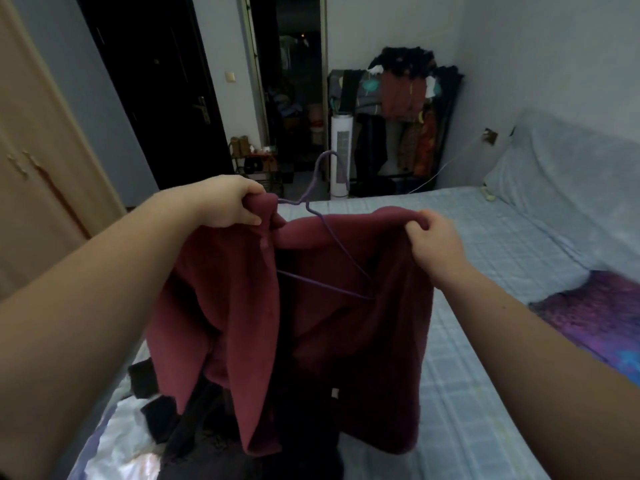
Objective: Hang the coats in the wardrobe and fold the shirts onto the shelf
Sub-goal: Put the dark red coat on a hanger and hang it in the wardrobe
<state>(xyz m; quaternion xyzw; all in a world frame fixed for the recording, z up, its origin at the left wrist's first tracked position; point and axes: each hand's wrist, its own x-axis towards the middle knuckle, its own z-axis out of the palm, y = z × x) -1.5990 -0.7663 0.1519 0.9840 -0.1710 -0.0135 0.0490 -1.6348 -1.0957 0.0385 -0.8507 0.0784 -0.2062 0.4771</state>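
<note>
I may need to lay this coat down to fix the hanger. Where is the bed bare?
Bare sheet on the bed runs between the maroon coat, the purple blanket and the pillow. The near left corner is crowded with dark clothes.

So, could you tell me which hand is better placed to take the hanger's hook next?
Probably the left hand. It grips the maroon coat right beside the hook of the purple hanger, which rises just past its fingers. The right hand pinches the other shoulder, farther from the hook.
</note>
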